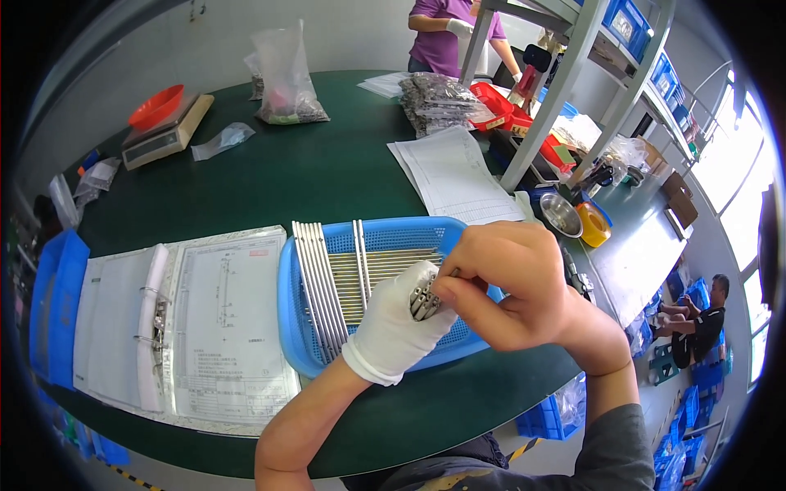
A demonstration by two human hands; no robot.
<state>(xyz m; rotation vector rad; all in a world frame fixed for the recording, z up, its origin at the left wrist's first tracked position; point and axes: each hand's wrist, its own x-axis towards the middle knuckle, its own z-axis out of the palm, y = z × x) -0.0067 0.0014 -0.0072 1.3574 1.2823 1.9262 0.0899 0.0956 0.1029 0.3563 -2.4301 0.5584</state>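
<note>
From the head view, the left hand (397, 323), wearing a white knit glove, is closing around a small bundle of thin silver metal rods (423, 301), their cut ends showing just past the glove. The bare right hand (512, 282) is pinching down at those ends with thumb and fingertips, so both hands are wrapped on the same bundle. They are working just above the near right part of a shallow blue perforated plastic basket (299, 331), which is sitting on the dark green surface (286, 176).

The bundle's long axis seems to be running from the gloved palm toward the bare hand, ends pointing right and slightly up in the picture; most of its length is hidden inside the glove. More rods of the same kind are lying in the basket, some laid crosswise along its floor, others resting lengthwise over its left rim.

To do this well, I judge the glove should be keeping the rods parallel and snug while the bare fingertips are squaring the ends flush, without letting any one slip out.

An open white ring binder with a drawing sheet (221, 327) is lying left of the basket.
</note>
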